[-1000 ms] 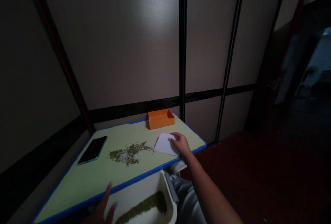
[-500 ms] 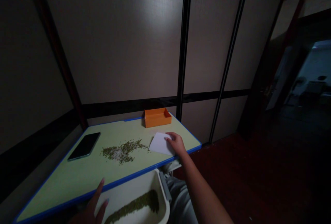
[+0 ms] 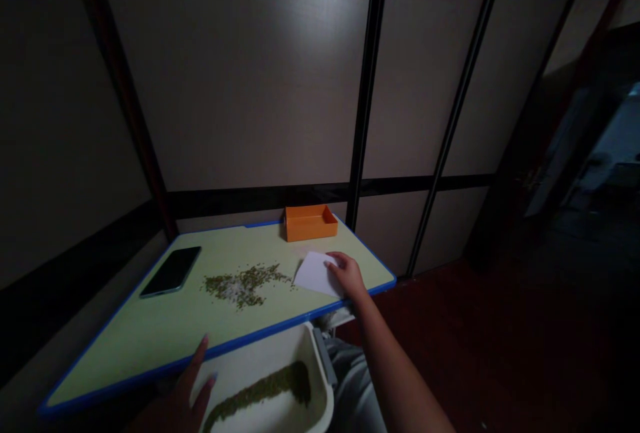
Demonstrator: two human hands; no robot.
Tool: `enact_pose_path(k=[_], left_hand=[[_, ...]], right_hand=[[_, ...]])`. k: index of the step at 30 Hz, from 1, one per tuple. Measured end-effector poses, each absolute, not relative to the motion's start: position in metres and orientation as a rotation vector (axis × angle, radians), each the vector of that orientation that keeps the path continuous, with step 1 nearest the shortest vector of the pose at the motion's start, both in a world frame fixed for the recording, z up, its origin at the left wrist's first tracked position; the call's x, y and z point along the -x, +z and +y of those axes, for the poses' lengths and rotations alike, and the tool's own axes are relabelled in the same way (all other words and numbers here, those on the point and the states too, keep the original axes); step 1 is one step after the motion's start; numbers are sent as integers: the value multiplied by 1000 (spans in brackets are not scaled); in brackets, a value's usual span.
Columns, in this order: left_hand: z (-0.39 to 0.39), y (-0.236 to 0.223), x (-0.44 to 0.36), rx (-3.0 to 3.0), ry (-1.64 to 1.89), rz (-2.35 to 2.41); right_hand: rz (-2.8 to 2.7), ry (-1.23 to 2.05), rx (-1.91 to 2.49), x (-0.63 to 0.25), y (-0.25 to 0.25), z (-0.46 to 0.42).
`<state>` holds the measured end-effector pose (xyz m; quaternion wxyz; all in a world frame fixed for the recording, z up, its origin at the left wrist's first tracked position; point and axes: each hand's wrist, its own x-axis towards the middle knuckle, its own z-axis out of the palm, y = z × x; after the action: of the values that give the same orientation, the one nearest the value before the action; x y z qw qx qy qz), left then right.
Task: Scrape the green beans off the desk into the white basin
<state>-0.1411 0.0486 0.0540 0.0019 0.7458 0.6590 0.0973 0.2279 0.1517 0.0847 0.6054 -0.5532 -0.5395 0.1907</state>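
My right hand [image 3: 347,274] pinches a white sheet of paper or card [image 3: 317,274], held low over the table's right front part. Left of its edge lies a scattered pile of small greenish-brown grains [image 3: 245,284] with a whitish patch in it. My left hand [image 3: 187,393] is at the left side of a white plastic bin [image 3: 320,410], two fingers stretched out and apart; its other fingers are dark or hidden. Inside the bin, a band of similar greenish grains [image 3: 270,386] lies along the bottom. The bin stands below the table's front edge.
The pale yellow-green table [image 3: 165,333] has a blue rim. A dark-screened phone or tablet [image 3: 173,272] lies at its left, and an orange open box [image 3: 311,223] stands at the back right. Panelled cabinet doors [image 3: 240,86] rise behind. Dark red floor [image 3: 480,346] extends right.
The whole view has shifted slightly, so everything appears a little further right and higher. My right hand still holds the paper beside the grains, and the pile looks much the same.
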Motion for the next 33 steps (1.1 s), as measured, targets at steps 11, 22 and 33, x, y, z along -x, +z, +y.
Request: enact_pose_path(k=[11, 22, 33], left_hand=[[28, 99, 116, -2215, -149, 2183], [31, 100, 118, -2180, -125, 2157], [27, 102, 115, -2242, -57, 2167]], right_hand=[[-1232, 415, 1319, -229, 85, 147], [-1243, 416, 1302, -229, 87, 146], [-1219, 433, 1311, -231, 83, 149]])
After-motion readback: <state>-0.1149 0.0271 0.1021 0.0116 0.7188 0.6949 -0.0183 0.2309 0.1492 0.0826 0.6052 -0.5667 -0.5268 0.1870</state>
